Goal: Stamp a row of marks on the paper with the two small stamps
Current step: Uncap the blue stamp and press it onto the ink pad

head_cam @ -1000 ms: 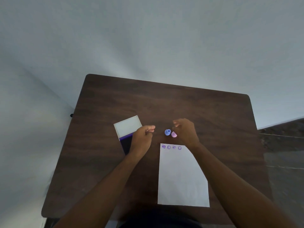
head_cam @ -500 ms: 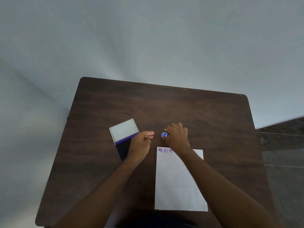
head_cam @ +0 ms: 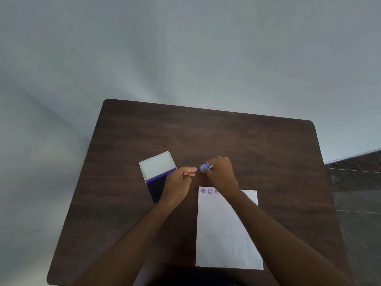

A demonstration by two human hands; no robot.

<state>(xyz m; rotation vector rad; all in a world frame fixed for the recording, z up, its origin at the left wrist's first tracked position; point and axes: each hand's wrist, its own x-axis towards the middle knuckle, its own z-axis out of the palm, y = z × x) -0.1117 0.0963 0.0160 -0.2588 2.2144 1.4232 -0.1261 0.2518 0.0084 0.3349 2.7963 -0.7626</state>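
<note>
Pale blue-grey walls stand behind a dark wood bench (head_cam: 226, 137), seen from above. We take the sheet of white paper (head_cam: 224, 240) as our landmark; it lies on the near side of the bench. Along its far edge we count three purple marks (head_cam: 209, 191) in a row, and the right wrist may cover more. Just beyond that edge, the right hand (head_cam: 221, 174) has its fingers curled on one small blue stamp (head_cam: 205, 167). We see only one stamp; the second is not visible, perhaps under that hand. To the left of the paper, the left hand (head_cam: 179, 182) hovers with its fingertips drawn together; we cannot tell whether it holds anything. Farther left lies one open ink pad (head_cam: 157, 173), its white lid flipped back and its dark pad partly under the left hand. We judge the step to be picking up the blue stamp between marks. Next, it needs inking, then a press beside the last mark.
</note>
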